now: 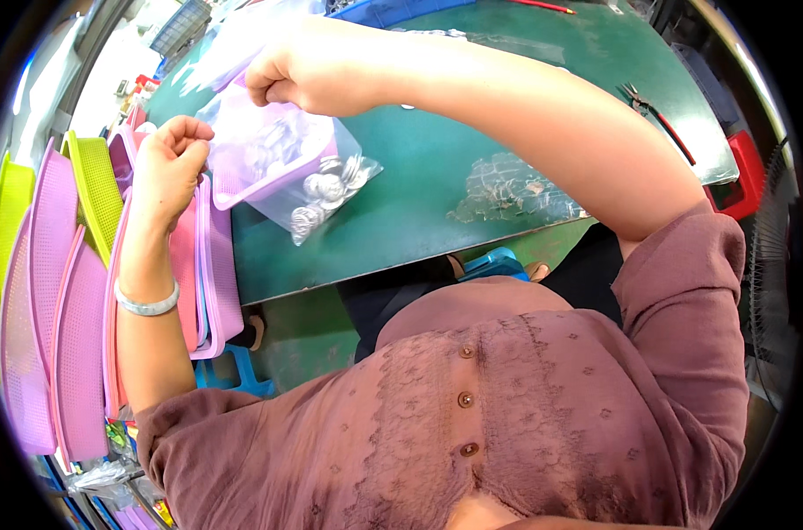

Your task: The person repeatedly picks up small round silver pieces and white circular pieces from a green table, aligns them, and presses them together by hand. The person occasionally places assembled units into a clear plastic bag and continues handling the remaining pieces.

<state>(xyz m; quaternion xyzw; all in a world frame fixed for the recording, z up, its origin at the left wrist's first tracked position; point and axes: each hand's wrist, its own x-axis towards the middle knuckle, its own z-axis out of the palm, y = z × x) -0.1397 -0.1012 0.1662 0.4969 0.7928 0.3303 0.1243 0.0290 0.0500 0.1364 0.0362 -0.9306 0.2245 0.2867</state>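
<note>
A clear plastic bag (353, 170) with several silvery round parts (325, 187) in its lower end lies across a small pale purple basket (251, 191). The bag's far end runs up toward both hands. My right hand (309, 71) reaches over the basket from the right, its fingers closed in a pinch at the bag's upper part. My left hand (169, 168) is raised just left of the basket, fingers curled and thumb against the forefinger. Whatever its fingertips hold, if anything, is too fine to make out.
Purple, pink and green perforated baskets (83, 344) stand stacked at the left. More clear bags (242, 40) lie beyond the right hand. On the green table (401, 221) are cutting pliers (653, 115) at the right and a blue bin (401, 11) at the back. A fan (764, 265) stands far right.
</note>
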